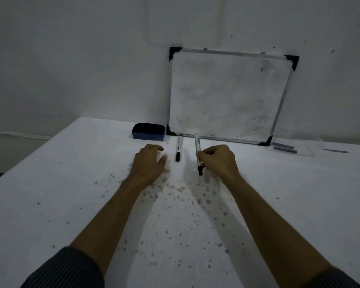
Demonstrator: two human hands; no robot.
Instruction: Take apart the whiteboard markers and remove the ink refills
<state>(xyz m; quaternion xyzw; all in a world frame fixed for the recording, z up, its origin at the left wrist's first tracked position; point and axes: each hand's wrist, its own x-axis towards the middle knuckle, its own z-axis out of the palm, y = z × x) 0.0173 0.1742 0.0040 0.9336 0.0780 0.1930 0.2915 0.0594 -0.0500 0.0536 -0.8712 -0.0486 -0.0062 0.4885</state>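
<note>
My right hand (218, 161) is clamped around one marker (197, 150), lifting it at a tilt. My left hand (149, 163) rests palm-down, fingers loose and holding nothing, on the tabletop (71, 183) beside the other marker (178, 148).

No text is coming through legibly. Marker on the table (179, 148) is showing a small red-and-dark label on its barrel, too blurred to read. Marker in the right hand (198, 153) is carrying dark print, also unreadable. Whiteboard (227, 96) is showing only smudges, no writing.
</note>
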